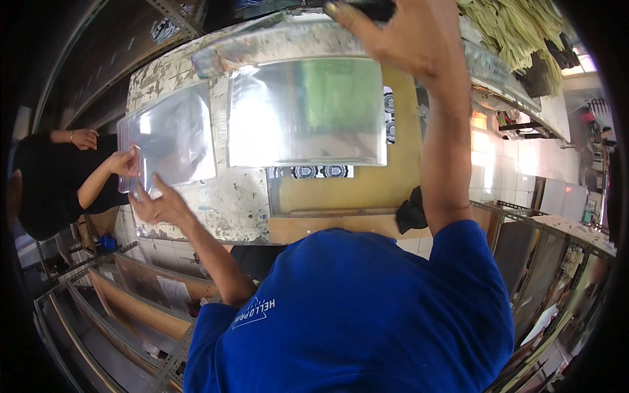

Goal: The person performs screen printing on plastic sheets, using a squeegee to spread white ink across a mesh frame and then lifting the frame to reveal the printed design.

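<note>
Left hand (pixel 159 204), at left of centre in the head view, is spread, fingertips touching the lower edge of a clear plastic sheet (pixel 171 139) lying on the worn table (pixel 229 196). Right hand (pixel 393 33), top centre, grips a dark handle (pixel 370 8) above a larger clear sheet (pixel 306 112). A co-worker's hand (pixel 124 162) pinches the smaller sheet's left edge.

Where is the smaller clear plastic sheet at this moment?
In the head view, the smaller clear sheet lies left on the worn table, beside the larger sheet, with the left hand at its lower edge.
</note>
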A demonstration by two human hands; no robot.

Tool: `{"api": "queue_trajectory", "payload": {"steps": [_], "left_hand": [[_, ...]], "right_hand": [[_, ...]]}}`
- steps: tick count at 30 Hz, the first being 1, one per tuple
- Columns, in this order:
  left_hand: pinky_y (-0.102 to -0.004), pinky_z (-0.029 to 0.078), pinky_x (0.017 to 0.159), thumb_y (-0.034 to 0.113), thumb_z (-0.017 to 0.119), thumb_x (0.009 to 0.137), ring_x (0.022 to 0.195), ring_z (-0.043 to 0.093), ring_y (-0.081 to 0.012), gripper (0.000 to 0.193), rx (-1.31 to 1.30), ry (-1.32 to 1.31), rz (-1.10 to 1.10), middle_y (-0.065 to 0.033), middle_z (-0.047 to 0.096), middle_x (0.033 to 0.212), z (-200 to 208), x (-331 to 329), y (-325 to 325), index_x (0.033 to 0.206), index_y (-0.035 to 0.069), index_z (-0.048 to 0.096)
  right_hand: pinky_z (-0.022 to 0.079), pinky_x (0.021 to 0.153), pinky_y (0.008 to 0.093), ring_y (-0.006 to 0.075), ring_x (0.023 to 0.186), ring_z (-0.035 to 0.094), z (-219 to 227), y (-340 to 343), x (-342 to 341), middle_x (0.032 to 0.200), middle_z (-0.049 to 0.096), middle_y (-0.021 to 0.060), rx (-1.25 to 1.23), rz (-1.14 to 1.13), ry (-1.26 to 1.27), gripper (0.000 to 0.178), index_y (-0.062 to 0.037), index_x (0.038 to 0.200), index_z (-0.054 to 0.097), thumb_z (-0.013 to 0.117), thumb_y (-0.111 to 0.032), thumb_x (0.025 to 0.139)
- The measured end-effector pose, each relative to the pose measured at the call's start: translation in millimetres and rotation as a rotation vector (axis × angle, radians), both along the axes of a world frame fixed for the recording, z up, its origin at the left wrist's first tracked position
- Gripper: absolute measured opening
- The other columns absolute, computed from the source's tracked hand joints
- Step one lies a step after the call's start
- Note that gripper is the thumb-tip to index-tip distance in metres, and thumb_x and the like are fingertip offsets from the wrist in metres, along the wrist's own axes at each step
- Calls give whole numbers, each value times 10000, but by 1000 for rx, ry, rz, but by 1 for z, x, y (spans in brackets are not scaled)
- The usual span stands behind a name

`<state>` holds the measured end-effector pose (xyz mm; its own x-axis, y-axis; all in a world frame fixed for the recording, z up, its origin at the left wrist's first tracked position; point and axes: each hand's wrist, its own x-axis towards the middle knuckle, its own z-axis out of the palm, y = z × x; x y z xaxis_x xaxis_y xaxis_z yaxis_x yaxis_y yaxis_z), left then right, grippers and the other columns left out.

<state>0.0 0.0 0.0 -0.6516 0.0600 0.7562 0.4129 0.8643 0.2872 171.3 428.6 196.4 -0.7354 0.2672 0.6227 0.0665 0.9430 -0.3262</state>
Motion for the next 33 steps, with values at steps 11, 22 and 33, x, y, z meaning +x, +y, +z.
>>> {"api": "queue_trajectory", "payload": {"steps": [11, 22, 33], "left_hand": [[-313, 554, 927, -95, 786, 777, 1095, 640, -178, 734, 1042, -1186, -698, -110, 603, 1352, -46, 141, 134, 1452, -5, 512], [-479, 349, 1104, 274, 951, 612, 1296, 426, -358, 806, 102, -665, -553, -154, 501, 1460, -132, 152, 105, 1311, 0, 656], [-503, 331, 1092, 321, 936, 604, 1275, 427, -379, 873, 69, -624, -542, -176, 495, 1464, -135, 154, 101, 1367, 31, 625]], "right_hand": [[505, 749, 438, 347, 845, 678, -123, -50, 66, 912, 712, 135, -245, 71, -113, 296, -102, 1098, 749, 785, -161, 810], [381, 925, 460, 306, 1032, 603, -240, -66, 75, 1071, 659, 142, -146, 18, -659, 596, -220, 1351, 651, 817, -182, 780], [323, 905, 461, 326, 1156, 535, -284, 15, -12, 1165, 631, 159, -133, -138, -486, 760, -290, 1410, 600, 797, -91, 703]]}}
